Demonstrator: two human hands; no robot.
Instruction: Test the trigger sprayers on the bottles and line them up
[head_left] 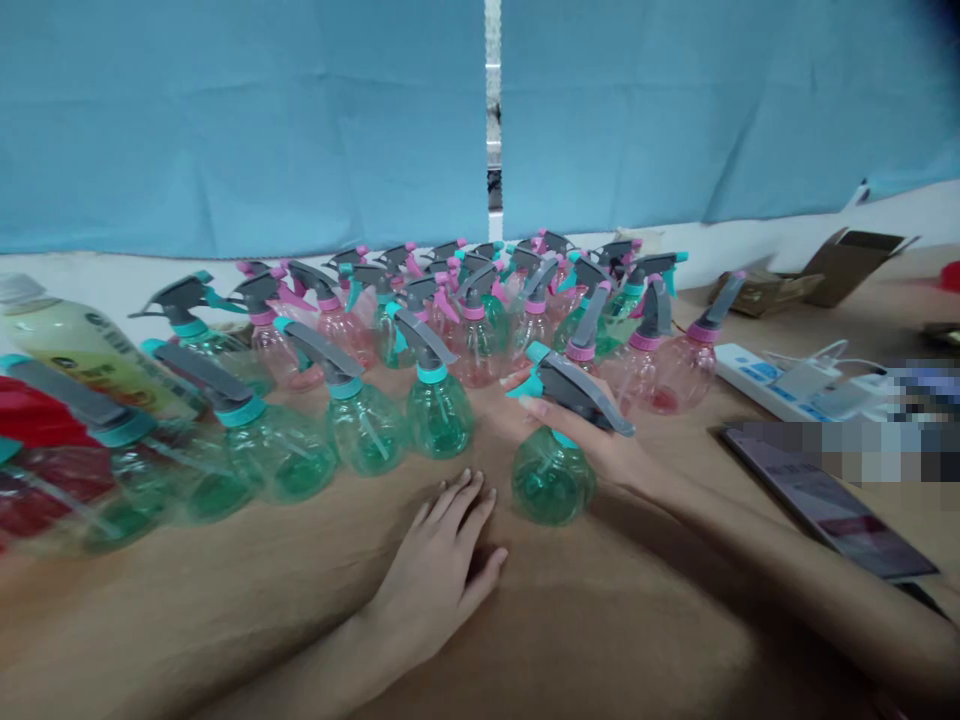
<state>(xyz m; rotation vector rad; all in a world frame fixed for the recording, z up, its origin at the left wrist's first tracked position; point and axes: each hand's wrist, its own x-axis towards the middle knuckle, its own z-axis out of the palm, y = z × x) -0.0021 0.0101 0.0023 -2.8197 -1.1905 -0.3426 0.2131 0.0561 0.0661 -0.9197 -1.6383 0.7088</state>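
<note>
My right hand [592, 425] is closed around the neck of a green spray bottle [553, 485], which has a grey head and a turquoise trigger and collar. Flat on the tabletop lies my left hand [446, 560], fingers stretched out and holding nothing. Just beyond its fingertips stands another green spray bottle [440, 412], with one more green spray bottle [366, 425] to its left. Pink spray bottles, such as the one with a pink collar [686, 365], stand behind my right hand.
Several pink and green spray bottles crowd the back of the table [262, 610]. At left is a large drink bottle [90, 345]. On the right lie a phone [832, 505], a white power strip [772, 385] with cables, and an open cardboard box [851, 268]. Blue sheeting [225, 120] covers the wall.
</note>
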